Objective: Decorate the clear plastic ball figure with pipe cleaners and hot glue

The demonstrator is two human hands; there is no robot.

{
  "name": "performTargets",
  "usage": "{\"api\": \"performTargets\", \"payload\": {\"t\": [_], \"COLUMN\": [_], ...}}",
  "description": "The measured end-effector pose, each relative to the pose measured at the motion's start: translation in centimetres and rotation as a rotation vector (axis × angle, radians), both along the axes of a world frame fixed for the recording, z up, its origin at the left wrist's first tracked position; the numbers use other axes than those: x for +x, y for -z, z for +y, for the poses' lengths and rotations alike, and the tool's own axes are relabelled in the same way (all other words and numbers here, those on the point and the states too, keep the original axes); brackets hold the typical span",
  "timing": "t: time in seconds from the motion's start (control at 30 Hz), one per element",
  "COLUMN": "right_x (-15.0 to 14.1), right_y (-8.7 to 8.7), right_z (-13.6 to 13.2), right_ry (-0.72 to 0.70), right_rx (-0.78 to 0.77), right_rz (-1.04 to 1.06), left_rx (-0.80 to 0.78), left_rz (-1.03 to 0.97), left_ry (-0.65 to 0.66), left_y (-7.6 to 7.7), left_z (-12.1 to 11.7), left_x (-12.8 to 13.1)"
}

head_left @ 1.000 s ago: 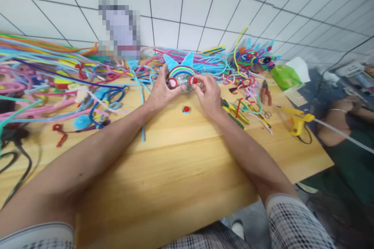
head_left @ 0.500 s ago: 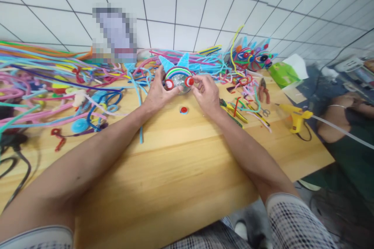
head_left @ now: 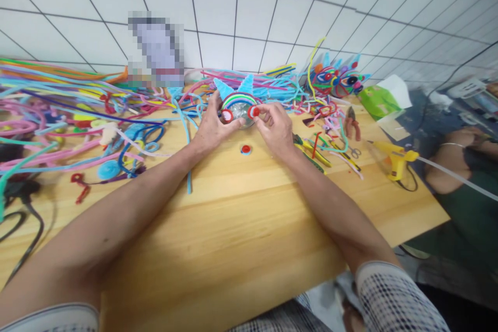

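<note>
Dome [head_left: 240, 109], clear, trimmed with rainbow pipe-cleaner arch [head_left: 239, 97] and two blue pointed ears [head_left: 246, 84], sits between both hands toward far side of the table [head_left: 233, 207]; can't tell if it touches the wood. Left hand [head_left: 212, 127] grips it from the left, thumb along the lower front, next to pale-centred disc [head_left: 226, 115] with red rim. Right hand [head_left: 275, 123] pinches red disc [head_left: 254, 112] at the dome's right edge, thumb and fingers; can't tell if that disc is fixed or just held there.

Step in hand reads as setting the right disc. To do it well: match height and angle to the left one, or the pair will probably look crooked. Brace with left hand, light grip, since the clear shell may flex. Press straight in, no sliding; if there's glue behind, hold steady until it grabs, fingertips out of any squeeze-out. Avoid shoving the arch, strips could shift. Check ears for lean before letting go.

Loose red button-like disc [head_left: 246, 149] lies on the table just nearer the person, between the wrists; avoid knocking it. Yellow glue gun [head_left: 397, 160] lies well to the right.
</note>
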State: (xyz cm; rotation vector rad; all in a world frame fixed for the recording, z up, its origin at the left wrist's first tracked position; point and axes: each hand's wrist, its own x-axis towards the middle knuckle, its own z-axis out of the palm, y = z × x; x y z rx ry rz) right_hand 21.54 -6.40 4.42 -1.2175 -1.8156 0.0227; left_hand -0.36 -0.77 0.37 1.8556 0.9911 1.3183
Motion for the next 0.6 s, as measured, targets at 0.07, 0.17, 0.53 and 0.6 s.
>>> {"api": "performTargets", "payload": {"t": [0.07, 0.17, 0.53, 0.6], "right_x": [0.0, 0.0, 0.03, 0.07], "right_y": [-0.03, -0.11, -0.24, -0.31], "right_z": [0.03, 0.04, -0.41, -0.61], "right_ry": [-0.001, -0.006, 0.02, 0.023], "right_rx": [-0.005, -0.006, 0.011, 0.006], "right_rz": [-0.008, -0.009, -0.011, -0.006], "left_rx": [0.006, 0.014, 0.015, -0.002], "left_rz": [-0.003, -0.014, -0.032, -0.036], "left_ry": [0.0, 0.0, 0.033, 0.042], "left_y": [0.01, -0.09, 0.0, 0.2], "left_z": [-0.01, -0.05, 0.13, 0.19], "left_x": [0.0, 0.05, 0.09, -0.01]}}
